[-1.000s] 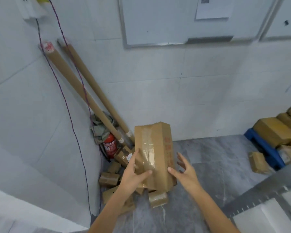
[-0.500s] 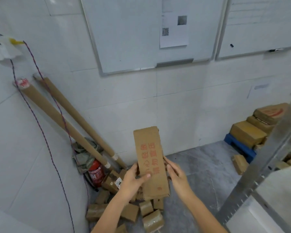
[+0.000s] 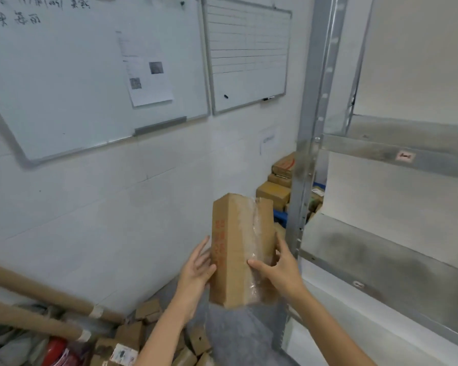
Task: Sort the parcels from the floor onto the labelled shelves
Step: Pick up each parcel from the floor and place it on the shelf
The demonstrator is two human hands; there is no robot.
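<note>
I hold a tall brown cardboard parcel (image 3: pixel 239 247) upright in front of me, with red print down its left face and clear tape on its front. My left hand (image 3: pixel 197 270) presses its left side and my right hand (image 3: pixel 280 268) grips its right side, thumb across the front. A metal shelving unit (image 3: pixel 386 151) stands just right of the parcel, with a small label (image 3: pixel 405 156) on its upper shelf edge. A pile of small brown parcels (image 3: pixel 143 336) lies on the floor at the lower left.
The shelf's grey upright post (image 3: pixel 310 143) rises right beside the parcel. Two long cardboard tubes (image 3: pixel 37 294) lean at the lower left above a red extinguisher (image 3: pixel 57 352). Stacked boxes (image 3: pixel 275 191) sit behind the post. Two whiteboards (image 3: pixel 90 75) hang on the wall.
The view has swung up and to the right, bringing the shelving unit close. Both hands carried the parcel rightward toward the shelf post, and its taped face now shows.
</note>
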